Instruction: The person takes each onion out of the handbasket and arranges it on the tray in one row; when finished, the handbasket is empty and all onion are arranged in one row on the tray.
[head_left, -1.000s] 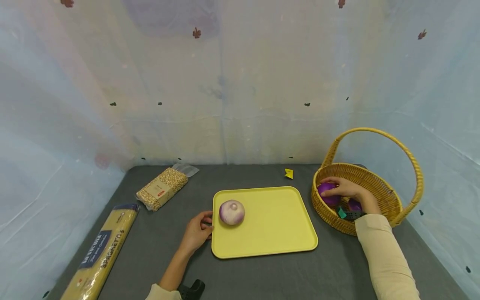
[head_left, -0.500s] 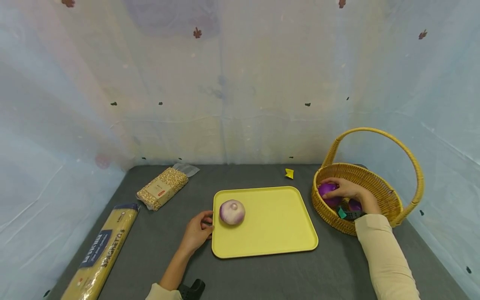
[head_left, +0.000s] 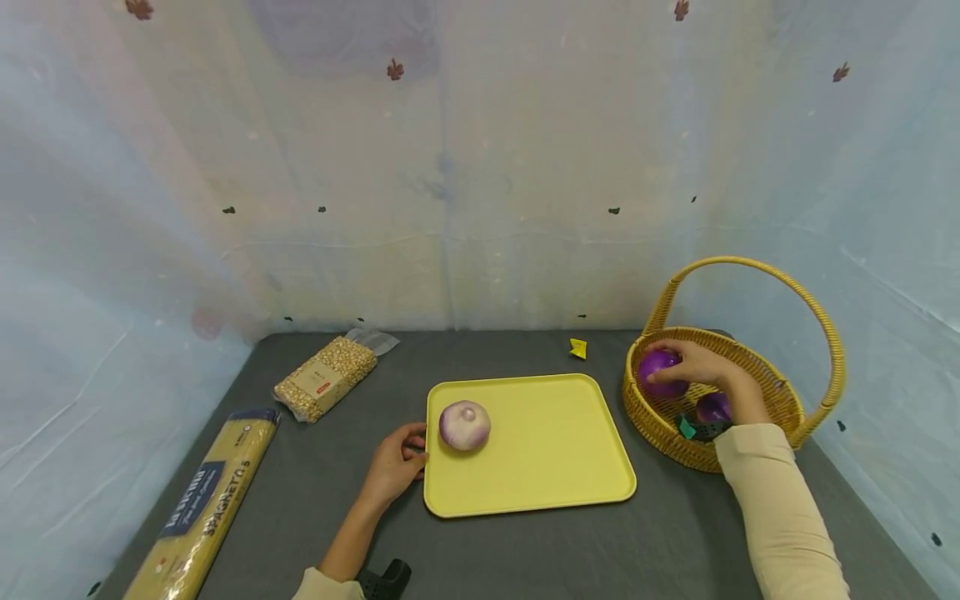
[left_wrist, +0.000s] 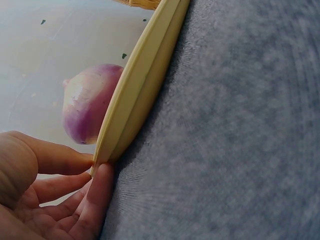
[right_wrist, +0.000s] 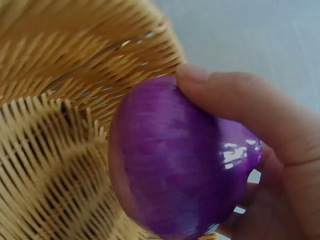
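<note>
My right hand (head_left: 699,367) grips a glossy purple onion (head_left: 660,374) inside the wicker basket (head_left: 636,410). In the right wrist view the thumb lies over the side of the onion (right_wrist: 167,160) near its pointed end, above the woven basket floor. Another purple item (head_left: 712,407) sits lower in the basket, partly hidden by my wrist. My left hand (head_left: 393,463) pinches the left rim of the yellow tray (head_left: 547,442); the left wrist view shows fingertips on both sides of that rim (left_wrist: 100,150). A pale purple-and-white onion (head_left: 464,425) rests on the tray's left part.
A bag of yellow kernels (head_left: 326,377) lies at the back left. Nearer on the left is a long spaghetti pack (head_left: 206,500). A small yellow scrap (head_left: 578,348) lies behind the tray. The basket's tall arched handle (head_left: 817,312) rises at the right.
My right hand has raised the purple onion slightly within the basket, showing more of the basket's inside below it. The left hand, tray and pale onion have stayed put.
</note>
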